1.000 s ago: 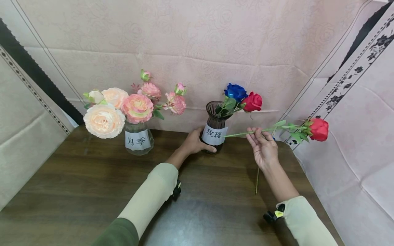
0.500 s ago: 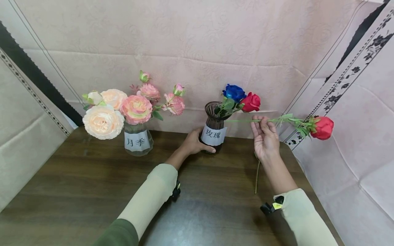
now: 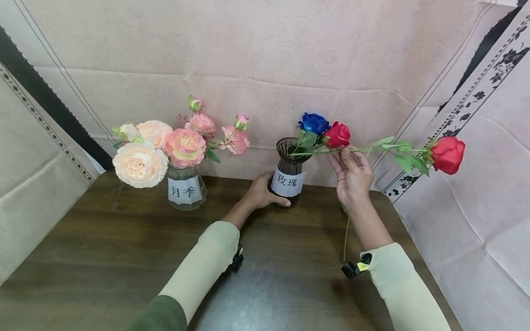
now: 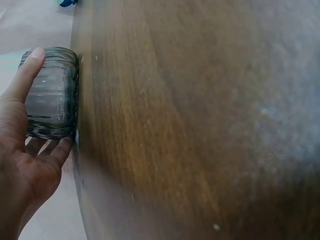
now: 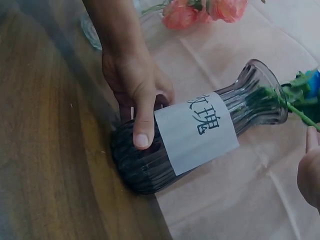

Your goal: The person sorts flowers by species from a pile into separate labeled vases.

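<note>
My left hand (image 3: 265,193) grips the lower part of a dark glass vase (image 3: 285,165), thumb in front; the vase stands upright near the table's back edge. It bears a white paper label (image 5: 197,132) and holds a blue rose (image 3: 313,123) and a red rose (image 3: 337,134). My right hand (image 3: 355,177) pinches the green stem of another red rose (image 3: 448,155) between thumb and fingers. That rose lies sideways, bloom to the right, its stem tip at the vase's mouth in the head view. In the right wrist view, my right hand (image 5: 311,172) shows only partly.
Left of the dark vase, a clear glass vase (image 3: 198,202) with a label holds several cream and pink flowers (image 3: 185,146). A loose stem (image 3: 346,239) lies on the wooden table (image 3: 273,280) below my right wrist. Pale cloth (image 3: 265,46) hangs behind.
My right hand has raised the red rose, and its stem tip has gone from in front of the label up to the vase's mouth. My left hand keeps its grip on the vase.
</note>
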Motion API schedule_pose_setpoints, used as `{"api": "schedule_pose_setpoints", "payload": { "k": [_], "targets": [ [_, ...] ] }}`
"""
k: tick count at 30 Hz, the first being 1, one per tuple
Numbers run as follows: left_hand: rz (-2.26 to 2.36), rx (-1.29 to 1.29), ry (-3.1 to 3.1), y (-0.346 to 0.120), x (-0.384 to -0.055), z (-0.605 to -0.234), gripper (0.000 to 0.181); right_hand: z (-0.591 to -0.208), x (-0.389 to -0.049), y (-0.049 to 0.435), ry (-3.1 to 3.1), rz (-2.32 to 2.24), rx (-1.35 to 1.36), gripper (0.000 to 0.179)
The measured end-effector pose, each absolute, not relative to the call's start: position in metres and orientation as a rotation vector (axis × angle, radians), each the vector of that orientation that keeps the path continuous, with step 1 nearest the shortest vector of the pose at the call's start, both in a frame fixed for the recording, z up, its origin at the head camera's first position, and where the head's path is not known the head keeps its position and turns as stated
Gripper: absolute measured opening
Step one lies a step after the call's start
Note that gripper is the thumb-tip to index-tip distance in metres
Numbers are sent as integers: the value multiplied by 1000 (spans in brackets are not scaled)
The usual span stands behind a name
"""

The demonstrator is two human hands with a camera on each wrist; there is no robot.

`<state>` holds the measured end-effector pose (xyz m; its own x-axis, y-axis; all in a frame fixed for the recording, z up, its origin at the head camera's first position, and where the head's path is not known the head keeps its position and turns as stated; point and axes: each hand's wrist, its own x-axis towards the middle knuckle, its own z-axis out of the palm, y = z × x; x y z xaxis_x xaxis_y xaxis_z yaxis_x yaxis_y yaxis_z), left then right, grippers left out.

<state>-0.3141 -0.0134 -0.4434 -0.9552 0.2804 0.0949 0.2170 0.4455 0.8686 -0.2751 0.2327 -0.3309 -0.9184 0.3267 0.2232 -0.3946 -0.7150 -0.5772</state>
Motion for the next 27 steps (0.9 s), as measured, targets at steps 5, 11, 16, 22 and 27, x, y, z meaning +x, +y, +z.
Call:
{"api": "schedule_pose_setpoints", "payload": {
  "k": [5, 11, 16, 22, 27],
  "targets": [
    [1571, 454, 2613, -13, -314, -445, 113, -328, -275, 223, -1090, 2467, 164, 12],
    [1584, 454, 2606, -12, -313, -445, 113, -328, -277, 212, -1148, 2403, 172, 6],
    [1587, 439, 2601, -12, -313, -445, 113, -329, -280, 202, -1273, 2299, 136, 17],
    [1583, 438, 2599, -13, -313, -444, 113, -334, -282, 188, -1437, 2247, 26, 32],
    [1579, 430, 2593, -14, -313, -443, 113, -341, -280, 180, -1608, 2244, -25, 24]
  ]
}}
